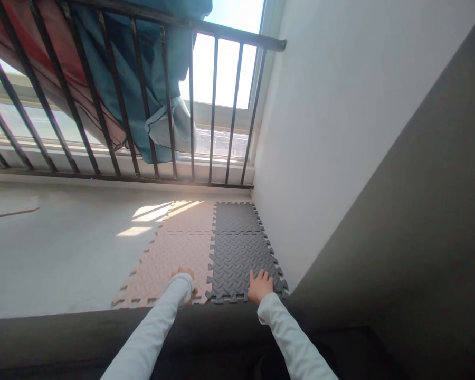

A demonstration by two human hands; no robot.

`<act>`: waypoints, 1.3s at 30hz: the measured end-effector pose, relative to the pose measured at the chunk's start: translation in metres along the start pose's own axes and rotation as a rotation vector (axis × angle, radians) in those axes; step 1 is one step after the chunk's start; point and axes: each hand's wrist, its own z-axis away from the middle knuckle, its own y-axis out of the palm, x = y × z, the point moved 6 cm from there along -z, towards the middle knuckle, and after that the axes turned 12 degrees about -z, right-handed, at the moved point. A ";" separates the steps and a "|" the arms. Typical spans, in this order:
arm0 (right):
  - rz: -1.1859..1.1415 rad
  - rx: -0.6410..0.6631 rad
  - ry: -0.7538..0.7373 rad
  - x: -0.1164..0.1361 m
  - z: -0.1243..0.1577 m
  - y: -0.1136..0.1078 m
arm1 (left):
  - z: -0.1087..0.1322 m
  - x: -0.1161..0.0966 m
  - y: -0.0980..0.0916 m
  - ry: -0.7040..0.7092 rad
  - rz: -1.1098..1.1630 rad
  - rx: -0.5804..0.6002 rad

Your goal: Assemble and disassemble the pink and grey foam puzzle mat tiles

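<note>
Dark grey foam floor tiles (241, 253) with jigsaw edges lie in two pieces, one behind the other, along the wall. To their left, joined to the far grey piece, are two pale pink foam tiles (166, 264) of the same kind; a thin gap shows between the near pink and near grey tiles. My left hand (190, 282) rests on the near pink tile, partly hidden by its white sleeve, with fingers and thumb apart. My right hand (261, 286) lies on the near grey tile by its front right corner, fingers spread, holding nothing.
A white wall (312, 132) rises right beside the grey tiles. Behind stands a dark metal railing (174, 182) with blue and pink cloth (142, 79) over it. The ledge's front edge (63, 314) drops off before me. A thin stick (11, 214) lies at left.
</note>
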 end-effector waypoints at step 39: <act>-0.060 -0.244 -0.404 0.093 0.086 -0.103 | 0.274 -0.097 -0.042 0.673 0.560 -0.808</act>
